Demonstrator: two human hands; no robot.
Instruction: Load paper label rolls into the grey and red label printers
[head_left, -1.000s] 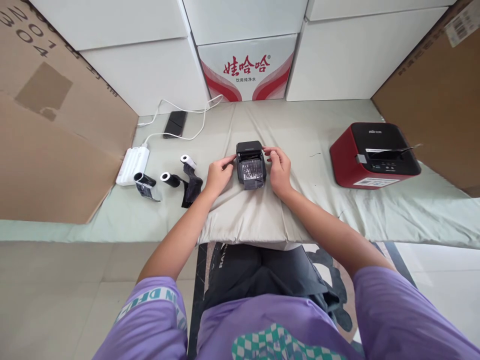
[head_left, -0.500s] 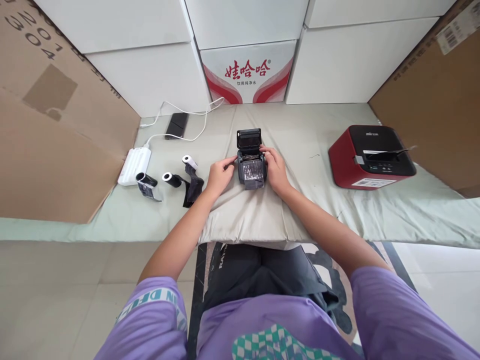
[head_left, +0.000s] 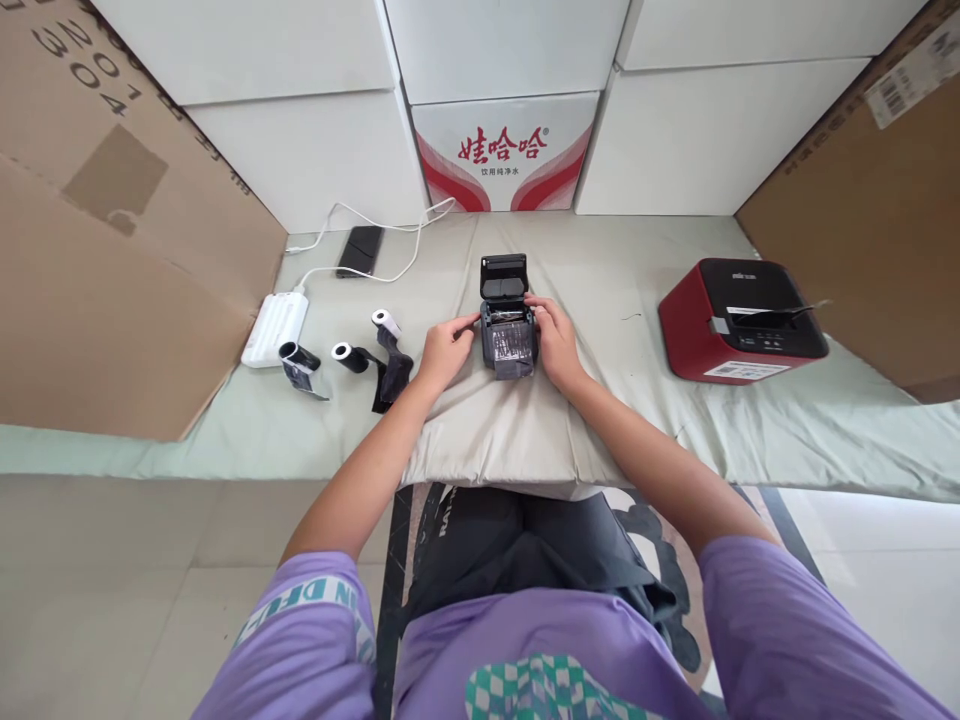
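A small black portable printer [head_left: 492, 338] stands on the cloth-covered table with its lid [head_left: 503, 277] raised. A strip of dark printed paper [head_left: 514, 345] hangs over its front. My left hand [head_left: 448, 352] is curled at the printer's left side, its index finger and thumb against the edge. On the opposite side, my right hand [head_left: 555, 340] grips the casing, fingers near the lid hinge. Left of my left hand lie black-and-white paper rolls [head_left: 351, 357] with dark unrolled tails, one of them [head_left: 298, 360] farther left.
A red and black desktop printer [head_left: 742, 320] stands at the right. At the left are a white power block [head_left: 276, 328], a white cable [head_left: 390, 278] and a black phone [head_left: 361, 250]. White cartons [head_left: 501, 155] line the back; brown cardboard [head_left: 135, 300] walls both sides.
The whole view has shifted slightly. Both hands stay at the sides of the portable printer, and its lid remains up; the fingers have barely moved.
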